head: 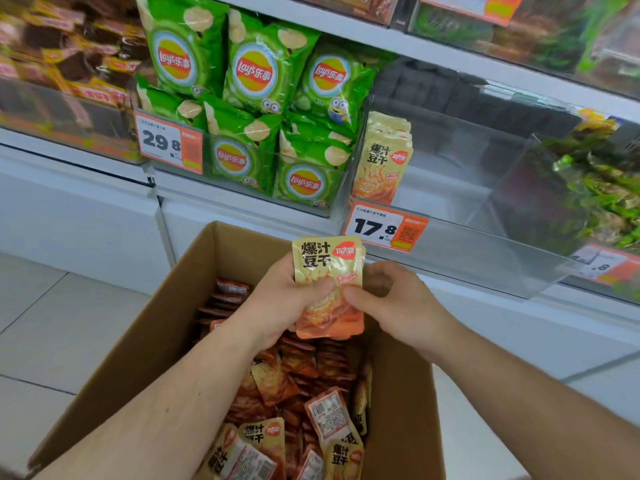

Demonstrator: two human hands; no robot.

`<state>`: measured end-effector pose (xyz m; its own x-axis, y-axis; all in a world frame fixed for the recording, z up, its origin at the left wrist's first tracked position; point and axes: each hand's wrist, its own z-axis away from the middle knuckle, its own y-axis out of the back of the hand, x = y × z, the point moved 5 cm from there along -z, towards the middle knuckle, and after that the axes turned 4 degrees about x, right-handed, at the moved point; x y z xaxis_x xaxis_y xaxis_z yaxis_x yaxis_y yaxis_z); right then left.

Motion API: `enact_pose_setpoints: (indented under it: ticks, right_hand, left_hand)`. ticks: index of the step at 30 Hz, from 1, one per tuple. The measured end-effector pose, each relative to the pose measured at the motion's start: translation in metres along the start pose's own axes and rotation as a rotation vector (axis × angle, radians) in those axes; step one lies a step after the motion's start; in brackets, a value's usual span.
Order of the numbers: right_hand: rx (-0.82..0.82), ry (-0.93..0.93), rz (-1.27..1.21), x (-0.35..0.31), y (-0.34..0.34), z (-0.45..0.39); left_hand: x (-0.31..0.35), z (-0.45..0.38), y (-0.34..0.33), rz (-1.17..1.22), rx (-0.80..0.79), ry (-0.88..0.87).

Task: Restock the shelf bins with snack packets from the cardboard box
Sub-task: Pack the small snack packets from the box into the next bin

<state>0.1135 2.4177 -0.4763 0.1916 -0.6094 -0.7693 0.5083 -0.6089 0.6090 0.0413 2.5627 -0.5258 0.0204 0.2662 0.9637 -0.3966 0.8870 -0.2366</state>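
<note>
At the far left a clear bin holds brown and yellow packets, blurred. Next to it, a clear bin is packed with green crisp bags, and an orange price tag reading 29.8 sits on its front left corner. Below, an open cardboard box stands on the pale tiled floor, filled with loose yellow-and-orange snack packets lying at all angles. Above the box, the left hand grips a small stack of snack packets held upright, thumb across the front and fingers curled behind. The right hand pinches the same stack at its right edge, thumb on the front, fingers bent behind; both grips are clamped on the stack. Up on the shelf, to the right of the crisps, a clear bin carries a few matching packets standing against its left wall, with a 17.8 price tag on its front. Farther right another bin holds green packets, too blurred to read.
</note>
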Motion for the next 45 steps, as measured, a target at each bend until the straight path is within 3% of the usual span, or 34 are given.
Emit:
enact_pose_setpoints:
  ticks: [3, 10, 15, 20, 24, 26, 31, 36, 45]
  right_hand:
    - [-0.094, 0.015, -0.206, -0.009, -0.001, 0.007]
    - [-0.052, -0.002, -0.282, -0.013, 0.01, 0.008]
    - [-0.109, 0.009, -0.409, -0.024, 0.026, 0.009]
    - [-0.012, 0.062, -0.613, -0.046, 0.068, -0.001]
    - [0.273, 0.166, -0.485, -0.057, 0.123, -0.028]
    - [0.33, 0.17, -0.429, -0.06, 0.138, -0.051]
    - [0.261, 0.006, -0.132, -0.051, 0.124, -0.109]
    - [0.145, -0.076, -0.062, -0.046, 0.092, -0.146]
    - [0.242, -0.048, 0.27, -0.048, 0.089, -0.17]
  left_hand:
    - [0.012, 0.002, -0.012, -0.027, -0.047, -0.076]
    - [0.026, 0.004, -0.026, -0.078, -0.073, -0.115]
    - [0.043, 0.002, -0.04, -0.133, -0.086, -0.144]
    - [0.084, -0.012, -0.044, -0.158, 0.103, -0.344]
    - [0.102, -0.03, -0.035, -0.298, 0.395, -0.481]
    - [0.105, -0.042, -0.038, -0.416, 0.458, -0.503]
    - [0.108, -0.064, -0.047, -0.547, 0.534, -0.542]
    - [0.108, -0.063, -0.047, -0.642, 0.563, -0.625]
    - [0.107, -0.06, -0.047, -0.613, 0.575, -0.627]
